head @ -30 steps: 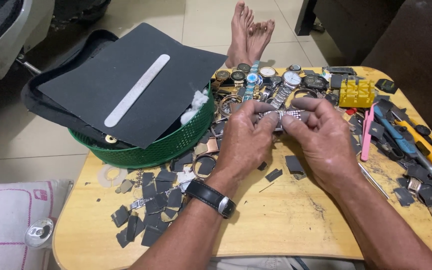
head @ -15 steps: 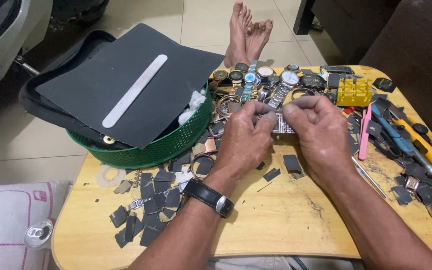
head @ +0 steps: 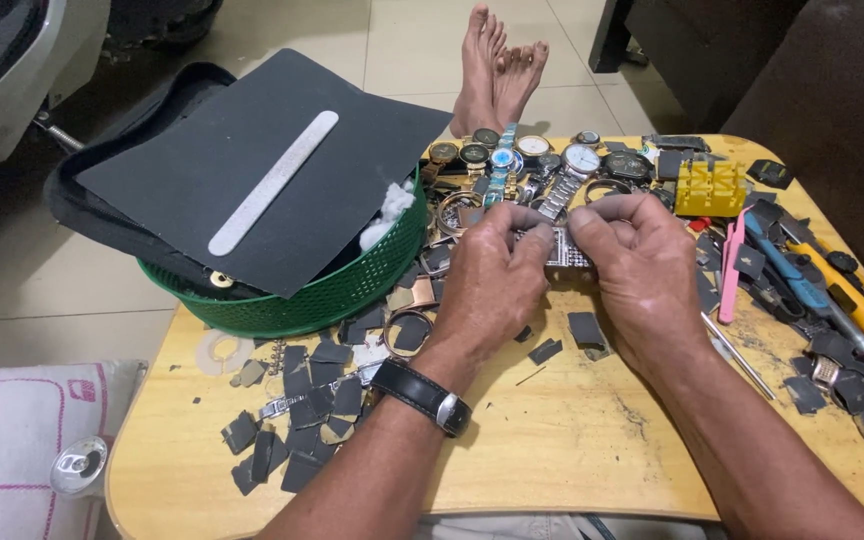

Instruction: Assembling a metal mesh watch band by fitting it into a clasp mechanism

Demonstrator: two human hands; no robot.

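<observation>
Wooden table (head: pixel 572 450) – littered with dark strap offcuts (head: pixel 297 425) at left, a row of watches (head: pixel 542 160) along the far edge. Green basket (head: pixel 332 290) at upper left holds a black pouch under a dark sheet (head: pixel 252 150) bearing a pale strip (head: pixel 274 182); white wadding at its rim. Left hand (head: pixel 492 285) and right hand (head: pixel 637 270) both pinch a metal watch band (head: pixel 564 252) just above the table's middle. Work looks mid-course – band not yet laid down.

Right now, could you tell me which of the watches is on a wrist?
The black-strapped wristwatch on the left wrist; the other watches lie loose on the table's far side.
</observation>
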